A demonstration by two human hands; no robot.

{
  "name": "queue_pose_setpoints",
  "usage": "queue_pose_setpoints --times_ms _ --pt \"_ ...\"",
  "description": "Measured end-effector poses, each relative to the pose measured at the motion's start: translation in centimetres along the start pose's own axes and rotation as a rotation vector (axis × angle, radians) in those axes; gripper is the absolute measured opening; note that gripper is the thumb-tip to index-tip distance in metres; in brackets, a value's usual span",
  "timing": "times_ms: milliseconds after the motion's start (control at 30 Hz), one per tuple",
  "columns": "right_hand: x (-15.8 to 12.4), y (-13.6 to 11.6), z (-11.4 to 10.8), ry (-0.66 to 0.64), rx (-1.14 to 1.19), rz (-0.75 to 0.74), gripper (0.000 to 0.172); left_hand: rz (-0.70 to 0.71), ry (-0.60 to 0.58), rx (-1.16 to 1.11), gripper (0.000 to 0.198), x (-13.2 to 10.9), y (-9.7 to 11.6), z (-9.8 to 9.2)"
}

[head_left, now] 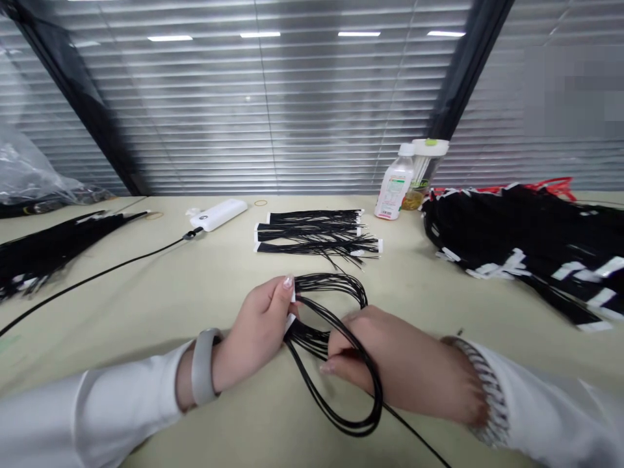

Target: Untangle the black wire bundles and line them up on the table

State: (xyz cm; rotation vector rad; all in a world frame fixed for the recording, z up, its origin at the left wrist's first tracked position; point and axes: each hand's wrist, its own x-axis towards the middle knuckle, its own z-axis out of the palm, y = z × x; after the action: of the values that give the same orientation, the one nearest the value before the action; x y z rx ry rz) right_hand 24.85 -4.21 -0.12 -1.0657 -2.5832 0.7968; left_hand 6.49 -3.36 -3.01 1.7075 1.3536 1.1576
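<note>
Wire bundle (331,283), black and bent in loops, is between your two hands, over the near part of the table (160,312). Your left hand (260,318) has thumb and fingers clamped on it at a white end (293,292); your right hand (390,357) has fingers curled around its wires. Just beyond lie shorter bundles (302,231), so forward room is narrow. Leftward, wider room reaches to a white device (221,214); rightward, a dark pile (517,221) makes the edge.
</note>
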Motion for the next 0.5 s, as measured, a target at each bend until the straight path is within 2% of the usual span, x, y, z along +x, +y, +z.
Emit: queue_pose_setpoints --times_ms 267,500 --pt "0.1 -0.1 -1.1 0.047 -0.075 0.017 0.031 -0.014 0.000 0.001 0.042 0.0 -0.1 0.0" --pt "0.1 0.2 -0.5 0.117 -0.099 -0.046 0.032 -0.011 -0.011 -0.012 0.043 0.0 -0.1 0.0"
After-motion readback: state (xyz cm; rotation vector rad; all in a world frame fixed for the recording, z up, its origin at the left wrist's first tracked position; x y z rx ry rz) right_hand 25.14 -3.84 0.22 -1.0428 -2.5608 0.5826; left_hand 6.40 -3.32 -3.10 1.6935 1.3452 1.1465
